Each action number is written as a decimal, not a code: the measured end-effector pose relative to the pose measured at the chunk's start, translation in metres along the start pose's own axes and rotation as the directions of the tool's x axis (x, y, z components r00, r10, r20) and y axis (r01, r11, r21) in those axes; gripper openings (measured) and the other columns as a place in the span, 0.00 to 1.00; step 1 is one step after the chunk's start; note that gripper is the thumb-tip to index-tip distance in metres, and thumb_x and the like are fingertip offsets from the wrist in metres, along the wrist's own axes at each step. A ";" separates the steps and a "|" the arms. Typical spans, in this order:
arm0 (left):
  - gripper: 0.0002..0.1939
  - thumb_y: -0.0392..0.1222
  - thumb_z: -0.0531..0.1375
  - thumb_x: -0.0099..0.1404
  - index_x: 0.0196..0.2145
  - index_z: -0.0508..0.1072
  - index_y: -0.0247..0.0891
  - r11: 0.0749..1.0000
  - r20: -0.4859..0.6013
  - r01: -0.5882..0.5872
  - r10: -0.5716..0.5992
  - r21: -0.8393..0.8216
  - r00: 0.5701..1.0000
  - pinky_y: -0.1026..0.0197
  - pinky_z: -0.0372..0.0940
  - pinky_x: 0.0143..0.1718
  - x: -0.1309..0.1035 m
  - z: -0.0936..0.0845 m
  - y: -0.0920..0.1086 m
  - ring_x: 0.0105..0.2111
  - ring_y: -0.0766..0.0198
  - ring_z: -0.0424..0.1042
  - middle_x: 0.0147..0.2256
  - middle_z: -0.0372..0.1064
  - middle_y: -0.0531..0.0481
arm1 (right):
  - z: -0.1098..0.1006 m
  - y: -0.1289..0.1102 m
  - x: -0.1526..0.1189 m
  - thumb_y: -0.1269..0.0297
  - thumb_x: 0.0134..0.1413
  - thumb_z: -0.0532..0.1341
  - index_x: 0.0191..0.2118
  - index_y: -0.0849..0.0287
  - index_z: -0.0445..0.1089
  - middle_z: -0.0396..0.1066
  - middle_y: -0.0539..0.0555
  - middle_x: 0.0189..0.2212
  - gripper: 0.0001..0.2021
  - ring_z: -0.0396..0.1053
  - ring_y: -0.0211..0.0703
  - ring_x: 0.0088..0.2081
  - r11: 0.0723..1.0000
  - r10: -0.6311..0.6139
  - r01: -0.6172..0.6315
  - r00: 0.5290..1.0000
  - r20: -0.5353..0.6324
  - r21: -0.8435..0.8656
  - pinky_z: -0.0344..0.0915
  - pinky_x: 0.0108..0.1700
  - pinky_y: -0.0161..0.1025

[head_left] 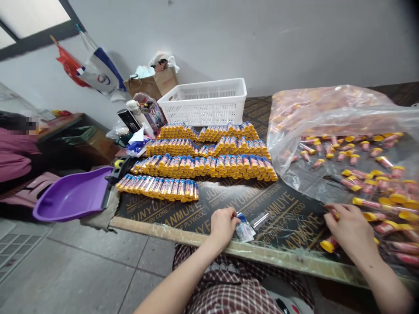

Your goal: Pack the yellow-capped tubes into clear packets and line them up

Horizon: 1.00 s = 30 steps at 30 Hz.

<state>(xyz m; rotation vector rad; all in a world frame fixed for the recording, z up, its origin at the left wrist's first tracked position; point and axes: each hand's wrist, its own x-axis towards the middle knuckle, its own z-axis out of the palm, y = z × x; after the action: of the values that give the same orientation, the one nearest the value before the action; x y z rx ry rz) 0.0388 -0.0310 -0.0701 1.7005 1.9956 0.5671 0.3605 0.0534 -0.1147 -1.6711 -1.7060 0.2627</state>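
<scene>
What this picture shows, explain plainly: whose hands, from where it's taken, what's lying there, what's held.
No machine here: a person works bare-handed. A camera worn on their head, facing forward and down, took this picture. On the plywood tabletop, yellow-capped tubes are stacked in rows before a white plastic basket. Loose tubes lie at the right, by a clear plastic bag. The left hand touches small printed packets; the right hand is among the loose tubes. Whether either grips anything is unclear.
</scene>
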 end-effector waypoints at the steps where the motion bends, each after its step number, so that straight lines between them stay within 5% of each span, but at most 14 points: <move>1: 0.02 0.38 0.64 0.53 0.26 0.74 0.41 1.000 -0.002 0.007 -0.007 0.005 1.000 0.61 0.54 0.31 -0.001 0.000 0.000 0.28 0.60 0.69 0.26 0.73 0.50 | -0.004 -0.008 -0.001 0.64 0.50 0.54 0.33 0.53 0.68 0.66 0.62 0.35 0.07 0.68 0.62 0.41 1.000 0.010 -0.010 1.000 -0.011 0.010 0.61 0.40 0.56; 6: 0.05 0.36 0.64 0.51 0.23 0.70 0.40 0.999 -0.031 -0.012 0.011 -0.031 0.999 0.62 0.54 0.30 -0.002 -0.003 0.002 0.28 0.63 0.66 0.26 0.69 0.52 | -0.017 -0.058 -0.017 0.56 0.54 0.54 0.36 0.51 0.67 0.71 0.56 0.31 0.08 0.68 0.48 0.30 0.966 0.196 -0.199 0.980 0.036 0.166 0.63 0.33 0.46; 10: 0.06 0.36 0.64 0.49 0.20 0.68 0.37 0.962 -0.033 0.001 -0.011 -0.274 0.999 0.63 0.56 0.29 0.000 -0.007 0.004 0.26 0.66 0.64 0.24 0.65 0.53 | -0.012 -0.095 -0.037 0.52 0.50 0.59 0.34 0.56 0.72 0.71 0.54 0.34 0.13 0.68 0.44 0.34 0.918 0.132 -0.138 0.990 0.041 0.371 0.65 0.34 0.40; 14: 0.12 0.42 0.64 0.49 0.22 0.62 0.38 0.638 0.120 0.207 -0.178 -0.742 0.977 0.65 0.60 0.25 0.007 -0.012 0.009 0.20 0.69 0.62 0.18 0.61 0.58 | -0.006 -0.124 -0.055 0.58 0.50 0.62 0.38 0.56 0.73 0.69 0.55 0.39 0.10 0.70 0.42 0.40 0.808 0.060 -0.116 0.991 0.116 0.578 0.69 0.39 0.38; 17: 0.17 0.40 0.68 0.43 0.24 0.61 0.38 0.391 0.214 0.302 -0.251 -0.870 0.944 0.66 0.62 0.25 0.012 -0.016 0.013 0.19 0.70 0.65 0.17 0.64 0.59 | -0.002 -0.138 -0.070 0.61 0.52 0.61 0.42 0.54 0.72 0.71 0.54 0.41 0.10 0.71 0.42 0.41 0.748 0.080 -0.158 0.986 0.149 0.645 0.70 0.43 0.40; 22: 0.24 0.36 0.72 0.36 0.33 0.71 0.35 0.225 0.300 0.365 -0.275 -0.904 0.913 0.66 0.65 0.28 0.012 -0.019 0.019 0.22 0.68 0.70 0.23 0.73 0.53 | 0.006 -0.146 -0.089 0.64 0.53 0.61 0.46 0.55 0.70 0.72 0.56 0.44 0.13 0.71 0.45 0.44 0.722 0.118 -0.195 0.980 0.160 0.664 0.70 0.47 0.45; 30: 0.17 0.43 0.73 0.35 0.22 0.75 0.32 0.049 0.309 0.349 -0.359 -0.936 0.880 0.67 0.66 0.27 0.013 -0.016 0.024 0.23 0.71 0.69 0.23 0.72 0.51 | 0.009 -0.150 -0.098 0.70 0.54 0.59 0.45 0.53 0.71 0.69 0.57 0.44 0.12 0.68 0.45 0.46 0.778 0.011 -0.040 0.999 0.049 0.626 0.71 0.43 0.43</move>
<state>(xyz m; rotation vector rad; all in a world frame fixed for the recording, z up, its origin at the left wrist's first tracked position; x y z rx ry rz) 0.0472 -0.0142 -0.0443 0.2827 1.2555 1.2998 0.2273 -0.0562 -0.0643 -1.1839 -1.4004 0.7963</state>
